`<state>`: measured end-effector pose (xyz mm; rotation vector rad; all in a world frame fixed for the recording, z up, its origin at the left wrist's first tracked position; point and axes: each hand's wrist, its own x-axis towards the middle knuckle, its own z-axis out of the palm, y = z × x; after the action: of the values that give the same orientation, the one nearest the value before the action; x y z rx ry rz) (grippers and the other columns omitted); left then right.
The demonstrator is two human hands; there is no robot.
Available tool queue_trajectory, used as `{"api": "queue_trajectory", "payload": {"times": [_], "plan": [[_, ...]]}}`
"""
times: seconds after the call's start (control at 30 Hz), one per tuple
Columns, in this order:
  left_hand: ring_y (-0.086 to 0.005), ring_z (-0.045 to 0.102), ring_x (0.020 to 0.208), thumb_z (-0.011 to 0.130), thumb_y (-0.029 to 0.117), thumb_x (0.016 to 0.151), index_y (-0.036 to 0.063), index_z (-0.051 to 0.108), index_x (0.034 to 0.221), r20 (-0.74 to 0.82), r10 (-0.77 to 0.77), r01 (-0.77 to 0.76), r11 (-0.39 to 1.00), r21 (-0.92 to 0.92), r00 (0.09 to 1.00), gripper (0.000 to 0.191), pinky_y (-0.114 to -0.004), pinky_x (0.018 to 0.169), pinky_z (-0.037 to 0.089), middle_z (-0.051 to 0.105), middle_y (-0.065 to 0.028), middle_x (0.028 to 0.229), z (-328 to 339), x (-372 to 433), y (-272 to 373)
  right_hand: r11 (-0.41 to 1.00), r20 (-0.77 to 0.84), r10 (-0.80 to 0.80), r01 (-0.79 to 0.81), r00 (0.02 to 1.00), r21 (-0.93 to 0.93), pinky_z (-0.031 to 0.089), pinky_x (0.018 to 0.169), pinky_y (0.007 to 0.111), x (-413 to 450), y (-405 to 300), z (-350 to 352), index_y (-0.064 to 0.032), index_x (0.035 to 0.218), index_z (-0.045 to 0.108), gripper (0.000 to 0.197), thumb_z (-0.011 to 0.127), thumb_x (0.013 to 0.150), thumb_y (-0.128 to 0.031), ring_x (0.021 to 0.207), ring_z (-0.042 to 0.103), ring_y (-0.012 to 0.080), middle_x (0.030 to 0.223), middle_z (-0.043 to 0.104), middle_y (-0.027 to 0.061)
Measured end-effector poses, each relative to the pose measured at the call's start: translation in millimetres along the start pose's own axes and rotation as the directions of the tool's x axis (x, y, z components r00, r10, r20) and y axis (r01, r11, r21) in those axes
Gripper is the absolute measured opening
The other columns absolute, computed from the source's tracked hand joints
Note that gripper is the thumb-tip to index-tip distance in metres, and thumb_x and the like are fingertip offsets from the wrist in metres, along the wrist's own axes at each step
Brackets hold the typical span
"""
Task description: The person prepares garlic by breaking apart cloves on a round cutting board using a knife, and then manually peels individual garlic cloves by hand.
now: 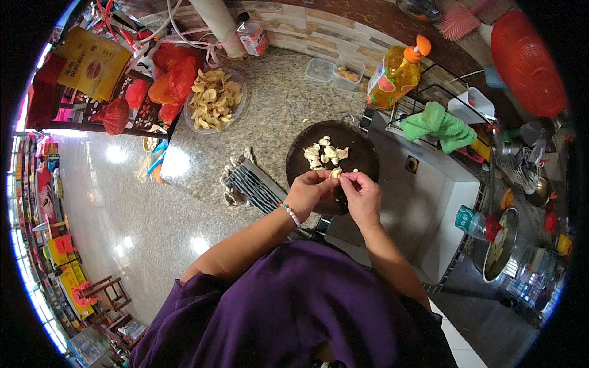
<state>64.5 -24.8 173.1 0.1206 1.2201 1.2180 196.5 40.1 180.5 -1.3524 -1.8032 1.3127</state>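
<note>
My left hand and my right hand meet over the near part of a round dark chopping board. Between their fingertips they pinch one pale piece, which looks like a garlic clove. Several similar pale cloves lie heaped on the board just beyond my fingers. A small white bit rests beside my right fingers. The board sits between the granite counter and the sink, partly over the sink's edge. A beaded bracelet circles my left wrist.
Left of the board lies a dark striped item with cloth around it. A clear bowl of pale slices stands at the far left. Small plastic tubs, a yellow pump bottle and a green cloth sit behind the sink. A metal pan is right.
</note>
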Motion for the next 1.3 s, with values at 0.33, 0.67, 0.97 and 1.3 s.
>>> {"api": "queue_trajectory", "payload": {"times": [0.33,0.67,0.97,1.3], "plan": [[-0.0127,0.06,0.076,0.058,0.009,0.089,0.001,0.058,0.107,0.028,0.052,-0.048,0.992,-0.121,0.998,0.02,-0.027,0.071,0.052,0.063,-0.0046,0.092,7,-6,-4,0.969,0.116,0.04,-0.066,0.992,0.238,0.046,0.061,0.023,4,26,-3,0.0001,0.089,0.059,0.011,0.059,0.085,-0.01,0.065,0.057,0.0078,0.075,0.063,0.003],[-0.0154,0.062,0.083,0.056,0.006,0.089,0.0023,0.057,0.114,0.035,0.147,-0.14,0.98,-0.138,0.989,0.025,-0.03,0.074,0.054,0.063,-0.0061,0.1,7,-23,5,0.885,0.262,0.057,-0.17,0.963,0.433,0.046,0.061,0.021,-3,-10,-14,0.0006,0.092,0.063,0.012,0.061,0.086,-0.01,0.066,0.056,0.0065,0.078,0.063,0.0008],[-0.016,0.062,0.083,0.054,0.007,0.09,0.0018,0.056,0.115,0.094,0.122,-0.102,0.976,-0.192,0.988,0.025,-0.03,0.075,0.054,0.063,-0.0071,0.1,5,-29,4,0.914,0.247,-0.003,-0.097,0.969,0.393,0.045,0.057,0.021,-6,-13,-17,0.0004,0.083,0.06,0.01,0.06,0.086,-0.009,0.063,0.056,0.0054,0.072,0.062,0.0012],[-0.0164,0.063,0.082,0.056,0.012,0.089,0.0016,0.057,0.109,0.097,0.049,-0.053,0.998,0.031,0.994,0.023,-0.032,0.075,0.053,0.064,-0.006,0.094,13,-45,19,0.974,0.186,-0.216,0.198,0.958,0.113,0.044,0.061,0.024,-16,-20,-17,0.0013,0.084,0.056,0.013,0.054,0.088,-0.01,0.067,0.055,0.0088,0.074,0.059,0.0007]]}}
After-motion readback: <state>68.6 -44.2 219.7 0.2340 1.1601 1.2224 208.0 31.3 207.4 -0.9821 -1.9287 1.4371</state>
